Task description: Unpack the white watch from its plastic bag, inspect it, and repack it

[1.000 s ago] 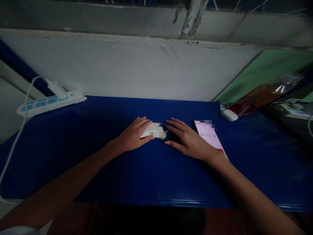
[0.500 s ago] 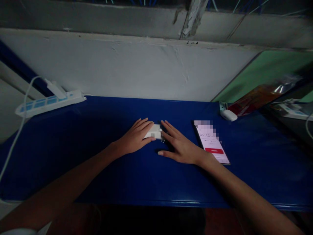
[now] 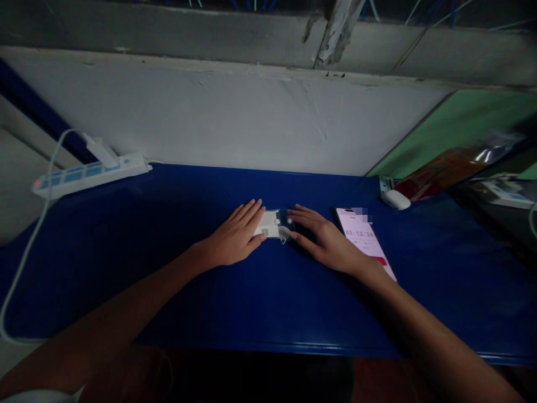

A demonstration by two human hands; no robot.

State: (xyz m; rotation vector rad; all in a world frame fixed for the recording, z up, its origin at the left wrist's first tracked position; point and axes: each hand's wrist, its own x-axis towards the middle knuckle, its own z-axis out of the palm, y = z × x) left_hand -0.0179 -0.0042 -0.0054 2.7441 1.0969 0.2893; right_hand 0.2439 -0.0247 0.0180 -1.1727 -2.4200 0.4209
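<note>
A small white packet with a printed square code lies in a clear plastic pouch (image 3: 272, 230) on the blue table. Its transparent flap, with small white snap buttons, extends to the right, and a thin loop hangs at its lower edge. My left hand (image 3: 237, 235) rests flat across the pouch's left end, fingers stretched and thumb along the near side; it covers that end. My right hand (image 3: 325, 238) is open at the flap's right edge, fingers slightly bent and thumb apart from them. Its fingertips seem to touch the flap, though a firm hold cannot be made out.
A lit phone (image 3: 363, 235) showing a timer lies by my right wrist, partly covered. A white mouse (image 3: 395, 199) and a plastic bag (image 3: 448, 170) are at the back right. A power strip (image 3: 92, 174) with a white cable (image 3: 31, 246) stands at the back left.
My right hand has shifted right and its thumb has come up to the flap. The clear flap now shows spread out to the right. My left hand stays on the pouch.
</note>
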